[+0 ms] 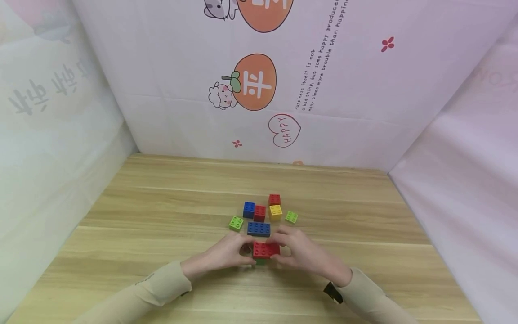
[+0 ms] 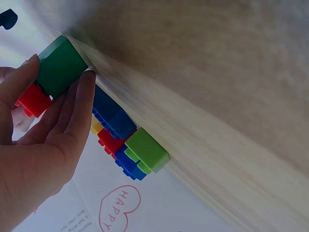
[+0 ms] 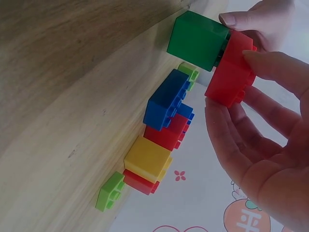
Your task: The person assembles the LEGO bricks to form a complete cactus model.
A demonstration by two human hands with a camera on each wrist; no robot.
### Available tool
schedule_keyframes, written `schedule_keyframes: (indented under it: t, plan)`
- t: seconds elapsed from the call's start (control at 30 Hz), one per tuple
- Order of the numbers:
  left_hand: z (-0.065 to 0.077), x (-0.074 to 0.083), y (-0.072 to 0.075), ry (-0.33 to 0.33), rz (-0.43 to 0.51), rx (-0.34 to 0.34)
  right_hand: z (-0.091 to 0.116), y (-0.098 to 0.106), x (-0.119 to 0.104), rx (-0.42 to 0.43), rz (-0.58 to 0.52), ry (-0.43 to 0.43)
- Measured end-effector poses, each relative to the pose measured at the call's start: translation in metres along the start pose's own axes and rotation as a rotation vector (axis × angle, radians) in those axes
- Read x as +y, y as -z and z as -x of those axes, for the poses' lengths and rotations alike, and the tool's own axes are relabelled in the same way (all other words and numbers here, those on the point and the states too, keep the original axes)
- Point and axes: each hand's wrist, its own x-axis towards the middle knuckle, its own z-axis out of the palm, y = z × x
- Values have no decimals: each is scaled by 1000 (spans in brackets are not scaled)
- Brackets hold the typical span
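A long red building brick (image 1: 265, 250) lies over a green brick (image 3: 199, 41), sticking out past its right side; dark green studs show at the joint in the right wrist view. My right hand (image 1: 298, 252) pinches the red brick between thumb and fingers. From the other side, my left hand (image 1: 231, 253) holds the green brick, thumb on one face and fingers on the opposite one, as the left wrist view shows (image 2: 62, 67). In the head view the red brick covers most of the green one. Just beyond the hands lies a long blue brick (image 1: 259, 229).
Behind the blue brick stand a small blue brick (image 1: 248, 209), two red bricks (image 1: 260, 213) and a yellow brick (image 1: 275, 212). Light green bricks flank them, one at left (image 1: 236, 223) and a flat one at right (image 1: 292, 217). Printed cloth walls (image 1: 182, 112) enclose the wooden table (image 1: 162, 202).
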Motion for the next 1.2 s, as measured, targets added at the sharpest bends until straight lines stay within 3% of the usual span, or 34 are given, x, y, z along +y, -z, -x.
schedule_keyframes:
  t: [0.27, 1.2]
  plan:
    - [0, -1, -1, -3, -2, 6, -2, -2, 0, -34, 1, -25]
    - [-1, 0, -3, 8, -9, 20, -5, -3, -1, -21, 18, -4]
